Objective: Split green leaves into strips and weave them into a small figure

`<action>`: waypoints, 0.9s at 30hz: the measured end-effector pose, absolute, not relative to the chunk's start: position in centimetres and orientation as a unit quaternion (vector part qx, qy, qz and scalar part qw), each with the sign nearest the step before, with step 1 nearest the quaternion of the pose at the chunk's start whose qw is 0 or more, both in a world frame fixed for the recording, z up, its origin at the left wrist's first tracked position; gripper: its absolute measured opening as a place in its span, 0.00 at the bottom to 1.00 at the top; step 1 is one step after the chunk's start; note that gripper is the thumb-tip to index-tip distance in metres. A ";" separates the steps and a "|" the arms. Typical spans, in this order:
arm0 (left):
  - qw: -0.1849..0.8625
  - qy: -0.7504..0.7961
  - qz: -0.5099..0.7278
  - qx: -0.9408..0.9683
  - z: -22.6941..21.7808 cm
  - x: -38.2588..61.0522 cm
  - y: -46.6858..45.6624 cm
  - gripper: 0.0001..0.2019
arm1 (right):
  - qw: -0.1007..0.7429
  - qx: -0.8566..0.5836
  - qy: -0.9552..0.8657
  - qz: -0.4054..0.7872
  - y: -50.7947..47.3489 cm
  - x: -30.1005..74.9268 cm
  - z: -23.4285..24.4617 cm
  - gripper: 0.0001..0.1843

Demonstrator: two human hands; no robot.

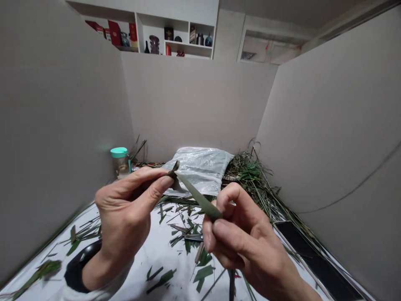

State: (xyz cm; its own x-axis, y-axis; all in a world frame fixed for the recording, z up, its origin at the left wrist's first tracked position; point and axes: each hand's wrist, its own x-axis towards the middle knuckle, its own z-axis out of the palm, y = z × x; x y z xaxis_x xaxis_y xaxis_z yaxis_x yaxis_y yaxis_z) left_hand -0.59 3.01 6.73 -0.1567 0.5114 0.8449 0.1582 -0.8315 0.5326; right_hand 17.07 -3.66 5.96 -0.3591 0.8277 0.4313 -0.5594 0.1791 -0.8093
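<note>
A long green leaf strip [200,200] stretches between my two hands above the table. My left hand [131,209] pinches a small dark folded piece of leaf [174,170] between thumb and fingertips; whether it is one piece with the strip I cannot tell. The strip's wider lower end is gripped by my right hand [247,234], thumb against the fingers. Beneath lie scissors [193,237], their blades partly showing and the rest hidden behind my right hand. Cut leaf pieces [203,272] are scattered around them.
A crumpled white plastic bag [200,165] lies at the back. Right of it rises a heap of long leaves [250,175]. A jar with a turquoise lid [119,152] stands back left. A dark flat panel [310,255] lies along the right wall. Partition walls enclose the white tabletop [138,276].
</note>
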 end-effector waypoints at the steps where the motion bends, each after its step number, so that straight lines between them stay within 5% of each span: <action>1: 0.165 0.260 0.727 0.614 6.9 -0.5 2.9 0.07 | 0.542 -0.122 -0.531 0.640 -3.7 17.1 5.9 0.11; 4: 0.236 0.247 0.753 0.563 7.2 -0.5 2.6 0.08 | 0.511 -0.111 -0.508 0.685 -3.8 17.2 5.8 0.10; 16: 0.245 0.236 0.753 0.563 7.0 -0.2 1.3 0.06 | 0.446 -0.142 -0.524 0.712 -4.5 16.8 6.7 0.06; 21: 0.326 0.259 0.705 0.574 5.8 1.0 1.9 0.04 | 0.566 -0.267 -0.520 0.581 -4.4 16.4 7.0 0.20; 27: 0.361 0.234 0.685 0.588 5.5 1.7 1.4 0.07 | 0.588 -0.343 -0.628 0.376 -3.9 16.8 7.2 0.02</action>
